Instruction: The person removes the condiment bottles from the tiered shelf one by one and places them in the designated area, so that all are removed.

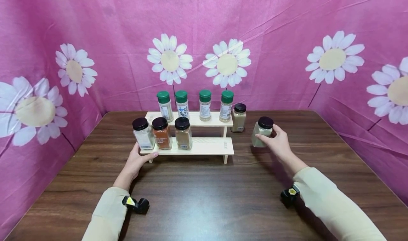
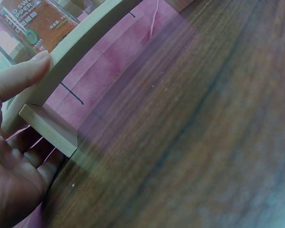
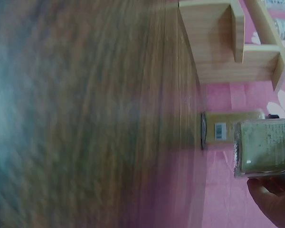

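My right hand [image 1: 282, 145] grips a square glass jar [image 1: 259, 139] of pale green powder with a black lid, right of the wooden two-step rack [image 1: 208, 146]. In the right wrist view this jar [image 3: 266, 147] is lifted off the table, fingertips along its side. At the rack's left end my left hand [image 1: 135, 162] holds the lower step, thumb on the front edge and fingers around behind the leg [image 2: 50, 128]. On that step stand three black-lidded jars: a whitish one [image 1: 144, 136], a red-orange one [image 1: 162, 136] and a brown one [image 1: 183, 136].
Several green-capped shaker bottles [image 1: 205, 108] stand on the upper step. Just right of the rack, a black-lidded jar of tan powder [image 1: 238, 120] stands on the brown wooden table [image 1: 204, 195]. A pink flowered cloth [image 1: 274, 18] hangs behind and at both sides.
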Available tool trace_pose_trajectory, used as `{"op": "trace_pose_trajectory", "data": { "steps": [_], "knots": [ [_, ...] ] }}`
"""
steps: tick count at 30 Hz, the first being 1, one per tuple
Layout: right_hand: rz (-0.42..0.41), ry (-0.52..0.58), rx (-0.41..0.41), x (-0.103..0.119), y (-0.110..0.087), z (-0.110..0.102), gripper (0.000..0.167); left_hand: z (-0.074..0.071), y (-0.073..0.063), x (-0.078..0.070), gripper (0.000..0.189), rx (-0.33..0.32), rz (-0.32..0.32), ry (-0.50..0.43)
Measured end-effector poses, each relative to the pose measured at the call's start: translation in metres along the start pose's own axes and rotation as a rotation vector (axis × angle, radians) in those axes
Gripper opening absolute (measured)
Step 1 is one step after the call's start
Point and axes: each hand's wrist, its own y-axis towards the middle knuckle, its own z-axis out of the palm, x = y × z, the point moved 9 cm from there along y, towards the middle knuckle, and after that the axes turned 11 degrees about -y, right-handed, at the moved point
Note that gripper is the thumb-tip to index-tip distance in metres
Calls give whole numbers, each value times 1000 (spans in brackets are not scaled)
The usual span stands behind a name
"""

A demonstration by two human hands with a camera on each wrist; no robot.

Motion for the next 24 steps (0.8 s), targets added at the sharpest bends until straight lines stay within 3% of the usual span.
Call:
{"op": "trace_pose_trajectory", "data": {
  "steps": [15, 24],
  "knots": [
    [108, -29, 24, -30, 30, 6, 44, -1, 1, 2, 76, -9, -10, 7],
    [149, 32, 11, -38, 44, 13, 43, -1, 0, 0, 76, 1, -2, -1]
  ]
}}
